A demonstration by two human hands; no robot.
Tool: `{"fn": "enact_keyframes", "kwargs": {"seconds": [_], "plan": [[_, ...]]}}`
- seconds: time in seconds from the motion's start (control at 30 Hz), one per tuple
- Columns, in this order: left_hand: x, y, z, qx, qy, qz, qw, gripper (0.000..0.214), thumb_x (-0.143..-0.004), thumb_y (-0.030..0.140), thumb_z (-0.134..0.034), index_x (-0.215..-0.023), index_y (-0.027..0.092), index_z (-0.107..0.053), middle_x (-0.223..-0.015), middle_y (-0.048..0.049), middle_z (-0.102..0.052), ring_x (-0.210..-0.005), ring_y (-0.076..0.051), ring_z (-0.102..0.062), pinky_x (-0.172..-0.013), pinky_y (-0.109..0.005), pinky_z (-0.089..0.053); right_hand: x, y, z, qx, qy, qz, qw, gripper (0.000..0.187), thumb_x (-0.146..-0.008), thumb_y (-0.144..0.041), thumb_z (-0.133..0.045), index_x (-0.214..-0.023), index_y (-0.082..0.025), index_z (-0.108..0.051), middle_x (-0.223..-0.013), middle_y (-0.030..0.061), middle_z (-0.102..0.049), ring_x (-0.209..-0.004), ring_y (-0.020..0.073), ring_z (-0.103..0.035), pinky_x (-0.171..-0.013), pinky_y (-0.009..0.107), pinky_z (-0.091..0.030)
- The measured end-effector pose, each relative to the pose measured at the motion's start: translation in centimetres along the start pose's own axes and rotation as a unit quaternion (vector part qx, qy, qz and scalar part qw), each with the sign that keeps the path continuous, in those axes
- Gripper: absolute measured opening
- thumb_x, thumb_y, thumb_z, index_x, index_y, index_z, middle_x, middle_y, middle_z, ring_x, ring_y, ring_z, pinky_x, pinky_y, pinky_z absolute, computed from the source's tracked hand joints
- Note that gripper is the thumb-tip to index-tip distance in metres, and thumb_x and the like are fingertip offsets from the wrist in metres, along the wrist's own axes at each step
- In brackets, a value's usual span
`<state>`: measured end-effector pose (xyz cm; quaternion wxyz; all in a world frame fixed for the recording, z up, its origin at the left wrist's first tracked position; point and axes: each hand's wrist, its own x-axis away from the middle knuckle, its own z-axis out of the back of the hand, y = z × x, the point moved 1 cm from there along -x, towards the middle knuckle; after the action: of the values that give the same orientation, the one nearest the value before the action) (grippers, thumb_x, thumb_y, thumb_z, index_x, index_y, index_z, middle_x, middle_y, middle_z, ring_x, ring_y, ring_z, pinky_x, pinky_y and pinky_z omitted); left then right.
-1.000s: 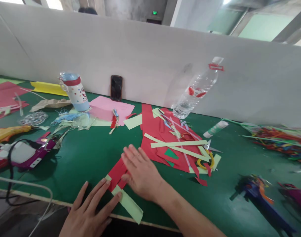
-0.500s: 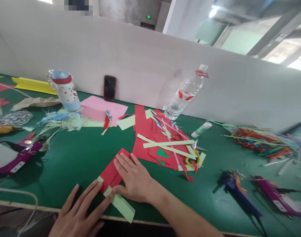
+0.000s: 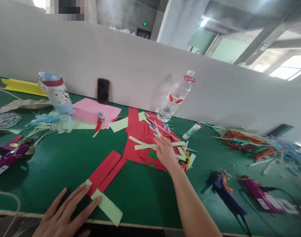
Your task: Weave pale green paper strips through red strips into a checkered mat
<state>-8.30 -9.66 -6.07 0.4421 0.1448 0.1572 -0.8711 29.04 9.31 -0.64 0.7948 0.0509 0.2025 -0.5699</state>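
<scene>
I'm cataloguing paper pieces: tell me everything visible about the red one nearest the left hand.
The red paper piece looks matt and flat, with a lengthwise line and a narrower red strip along its right side. It lies slantwise on the green table, far end pointing rightward. Its near end meets pale green paper, apparently running beneath it. The left hand rests fingertips there; whether they touch the red is unclear.

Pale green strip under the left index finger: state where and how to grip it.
Probably best pinched from the right, at the near end of the pale green strip: that end lies free by the edge of the table, while the left hand rests on its far end.
</scene>
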Motion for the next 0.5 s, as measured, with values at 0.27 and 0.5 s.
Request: {"fn": "enact_keyframes", "kwargs": {"seconds": [0.27,0.5], "plan": [[-0.6,0.0,1.0,-0.025,-0.009,-0.024,0.999,0.061,-0.084,0.039,-0.060,-0.143,0.033,-0.048,-0.154,-0.0069,-0.044,-0.140,-0.024,-0.042,-0.122,-0.045,-0.009,0.9,1.7,-1.9,-0.011,-0.024,-0.025,0.999,0.045,-0.086,-0.009,-0.044,-0.123,-0.020,-0.067,-0.128,0.0109,-0.067,-0.129,0.0308,-0.051,-0.113,0.057,-0.030],[-0.9,0.0,1.2,-0.018,-0.005,-0.019,1.000,0.055,-0.084,0.039,-0.060,-0.138,0.032,-0.054,-0.153,-0.0066,-0.045,-0.140,-0.024,-0.042,-0.123,-0.043,-0.009,0.5,2.3,-1.6,-0.024,-0.015,-0.011,1.000,0.036,-0.087,-0.016,-0.049,-0.116,-0.018,-0.069,-0.109,0.0124,-0.071,-0.109,0.0304,-0.060,-0.105,0.052,-0.041]]}}
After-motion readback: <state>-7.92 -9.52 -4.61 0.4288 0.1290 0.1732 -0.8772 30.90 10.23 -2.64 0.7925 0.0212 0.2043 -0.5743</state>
